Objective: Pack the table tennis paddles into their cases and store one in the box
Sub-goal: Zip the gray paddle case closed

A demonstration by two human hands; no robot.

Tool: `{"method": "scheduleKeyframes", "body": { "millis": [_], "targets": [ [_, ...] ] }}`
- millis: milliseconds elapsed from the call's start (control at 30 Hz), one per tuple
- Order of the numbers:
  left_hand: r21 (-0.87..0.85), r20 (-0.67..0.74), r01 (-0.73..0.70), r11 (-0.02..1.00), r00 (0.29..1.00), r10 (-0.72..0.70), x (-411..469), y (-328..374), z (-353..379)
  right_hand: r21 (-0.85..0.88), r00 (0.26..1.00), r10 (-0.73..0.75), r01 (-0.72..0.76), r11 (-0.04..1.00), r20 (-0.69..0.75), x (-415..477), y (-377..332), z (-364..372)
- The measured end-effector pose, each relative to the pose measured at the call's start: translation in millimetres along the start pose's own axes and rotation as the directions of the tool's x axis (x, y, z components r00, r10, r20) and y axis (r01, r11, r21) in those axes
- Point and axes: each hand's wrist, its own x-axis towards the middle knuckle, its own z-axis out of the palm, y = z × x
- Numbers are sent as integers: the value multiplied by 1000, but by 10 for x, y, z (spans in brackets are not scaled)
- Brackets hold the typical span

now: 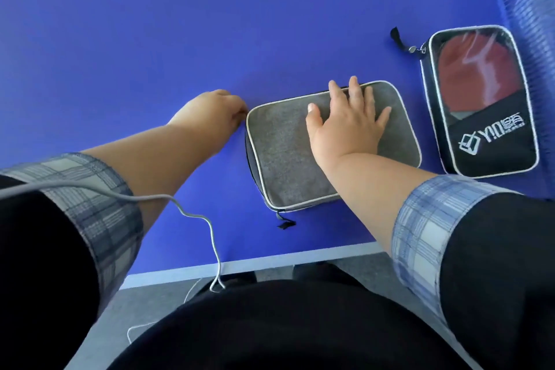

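A grey fabric paddle case (288, 156) with pale piping lies flat on the blue table. My right hand (350, 123) rests palm down on its top, fingers spread. My left hand (214, 112) is at the case's far left corner with its fingers curled at the edge; what they pinch is hidden. A dark zipper pull (285, 222) hangs at the case's near corner. To the right lies a second, black case (492, 141) with a clear window, and a red paddle (474, 75) shows inside it.
The blue table (150, 39) has a white near edge (255, 264). A grey cable (198, 219) hangs from my left sleeve across the table edge. A blue mesh net (531, 9) stands at the far right. No box is in view.
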Motion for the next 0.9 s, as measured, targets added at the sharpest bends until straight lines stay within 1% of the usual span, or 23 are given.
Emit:
{"method": "scheduleKeyframes", "body": {
  "millis": [67,100,133,167,200,233,267,300,333,433,567,833,900],
  "targets": [
    [6,-26,75,997,997,-75,-50,105,32,53,999,-22,21,998,32,9,16,-70],
    [15,-42,106,994,994,-105,-69,151,48,77,997,-72,69,995,40,5,28,-123],
    [30,-58,133,991,990,-131,-89,194,62,79,982,-185,182,980,32,-12,40,-171],
    [51,-70,153,987,986,-149,-101,229,71,45,934,-358,357,933,16,-41,56,-208],
    [74,-80,167,983,984,-161,-114,257,85,-23,838,-545,546,838,26,-72,78,-225],
    [98,-88,176,980,982,-167,-126,270,108,-109,719,-691,694,711,74,-90,101,-208],
    [118,-93,180,977,981,-169,-141,273,138,-179,629,-764,775,606,142,-86,122,-173],
    [122,-104,183,975,980,-171,-158,274,174,-224,593,-781,802,553,194,-67,141,-130],
    [104,-125,195,975,975,-181,-187,277,214,-249,593,-777,801,544,211,-49,164,-81],
    [20,-166,235,972,959,-229,-312,261,295,-263,611,-774,784,563,166,-22,193,22],
    [-144,-223,257,956,932,-284,-628,229,425,-267,609,-778,785,560,158,-23,191,8],
    [-276,-274,253,927,904,-329,-1135,454,769,-240,618,-768,781,576,169,-34,197,-2],
    [-281,-266,232,931,913,-308,-1245,531,824,-233,618,-767,782,578,173,-41,198,-5]
  ]
}}
